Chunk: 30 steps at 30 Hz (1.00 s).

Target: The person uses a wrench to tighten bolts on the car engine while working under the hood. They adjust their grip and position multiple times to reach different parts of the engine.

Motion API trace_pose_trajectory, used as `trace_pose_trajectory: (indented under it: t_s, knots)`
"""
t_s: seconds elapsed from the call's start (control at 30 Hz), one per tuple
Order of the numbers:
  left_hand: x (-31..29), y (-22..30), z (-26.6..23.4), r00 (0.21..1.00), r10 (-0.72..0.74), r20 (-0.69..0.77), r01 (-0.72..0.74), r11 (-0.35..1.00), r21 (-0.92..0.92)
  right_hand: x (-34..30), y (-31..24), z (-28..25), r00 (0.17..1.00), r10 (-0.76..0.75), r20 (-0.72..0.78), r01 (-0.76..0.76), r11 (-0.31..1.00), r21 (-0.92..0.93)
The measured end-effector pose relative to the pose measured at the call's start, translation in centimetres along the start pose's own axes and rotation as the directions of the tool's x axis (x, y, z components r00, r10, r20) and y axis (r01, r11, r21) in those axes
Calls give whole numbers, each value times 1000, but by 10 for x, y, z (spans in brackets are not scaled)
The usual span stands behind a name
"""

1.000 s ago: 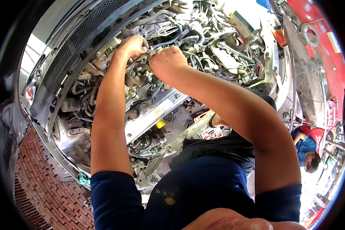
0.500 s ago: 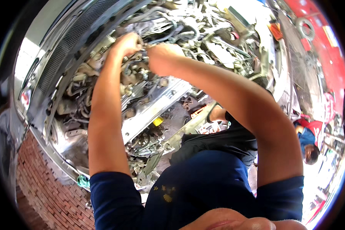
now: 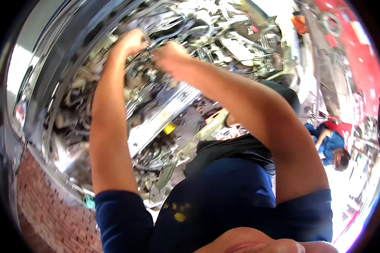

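Both hands, left hand (image 3: 133,42) and right hand (image 3: 169,55), close together around a dark thin tool (image 3: 154,42) above the long silver metal engine cover (image 3: 164,114).

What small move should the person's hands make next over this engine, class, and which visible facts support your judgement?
Probably keep both hands steady on the dark hose and work it gently at its end. The left hand and right hand are closed side by side around it above the silver engine cover; the blurred picture hides whether it is loose.
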<state>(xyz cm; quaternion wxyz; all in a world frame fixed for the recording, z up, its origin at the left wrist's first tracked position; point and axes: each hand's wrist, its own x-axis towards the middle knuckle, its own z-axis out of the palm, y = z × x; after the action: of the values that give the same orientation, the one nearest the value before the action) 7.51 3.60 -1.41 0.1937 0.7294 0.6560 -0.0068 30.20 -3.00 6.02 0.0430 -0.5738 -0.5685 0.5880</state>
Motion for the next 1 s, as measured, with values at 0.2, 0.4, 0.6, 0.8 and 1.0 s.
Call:
trace_pose_trajectory:
  t_s: [0.2, 0.4, 0.6, 0.8, 1.0]
  knots:
    - [-24, 12, -13, 998, -58, 22, 58, 998, 22, -20, -16, -4, 902, -393, 180, 339, 388, -857]
    - [-9, 1, -7, 1000, -7, -4, 7, 1000, 15, -20, -19, -1, 894, -339, 292, 383, 242, -891]
    - [-16, -3, 0, 1000, -12, -6, 12, 998, -63, 21, -12, 7, 991, -110, 76, 133, 867, -480]
    - [-24, -19, 3, 998, -31, -59, 30, 999, -11, 41, -13, 18, 926, -262, 273, 377, 578, -724]
    - [-13, 6, -7, 997, -72, 25, 72, 997, -33, -11, -19, -9, 753, -444, 486, 414, -254, -874]
